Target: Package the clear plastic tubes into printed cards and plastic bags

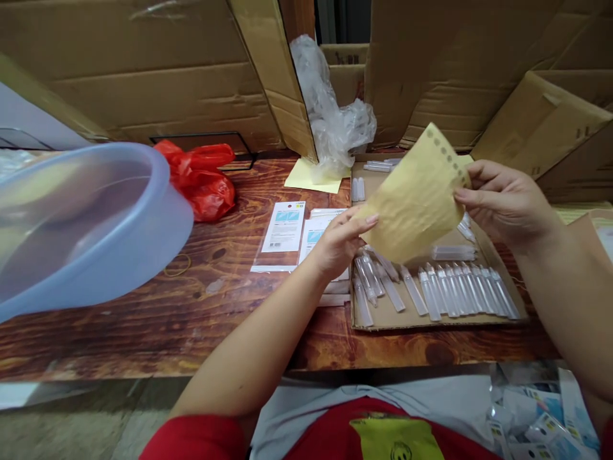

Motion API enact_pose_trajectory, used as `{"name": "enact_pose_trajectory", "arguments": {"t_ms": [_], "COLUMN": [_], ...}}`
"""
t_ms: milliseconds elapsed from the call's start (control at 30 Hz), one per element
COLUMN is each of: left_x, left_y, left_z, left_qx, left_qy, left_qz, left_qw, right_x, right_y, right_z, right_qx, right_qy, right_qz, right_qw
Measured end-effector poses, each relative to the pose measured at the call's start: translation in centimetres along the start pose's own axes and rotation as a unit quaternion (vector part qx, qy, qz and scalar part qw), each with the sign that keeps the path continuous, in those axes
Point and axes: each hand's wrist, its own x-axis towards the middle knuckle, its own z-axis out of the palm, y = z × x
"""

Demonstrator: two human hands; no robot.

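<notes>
A yellow paper sheet (416, 198) with a row of dark round dots along its upper right edge is held tilted in the air. My left hand (340, 243) pinches its lower left corner, thumb on top. At the dotted edge, my right hand (502, 201) grips the sheet between thumb and fingers. Beneath it lies a shallow cardboard tray (397, 322) with clear plastic tubes (464, 291), several lined up in a row and others loose at the left. Part of the tray is hidden by the sheet. Printed clear packets (282, 230) lie left of my left hand.
A blue plastic basin (177, 223) stands at the left, beside a red plastic bag (211, 185). Crumpled clear plastic (335, 121) and another yellow paper (311, 177) are at the back. Cardboard walls (143, 76) border the table. Filled packets (541, 409) sit below the table edge, right.
</notes>
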Motion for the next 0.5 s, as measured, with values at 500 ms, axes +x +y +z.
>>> {"name": "enact_pose_trajectory", "arguments": {"t_ms": [500], "left_x": [-0.5], "left_y": [-0.4], "left_z": [1.5], "left_qx": [-0.010], "left_qy": [0.083], "left_qz": [0.038], "left_qw": [0.996], "right_x": [0.6], "right_y": [-0.6], "right_z": [0.8], "right_qx": [-0.023], "right_qy": [-0.086], "right_qz": [0.018], "right_qw": [0.996]}}
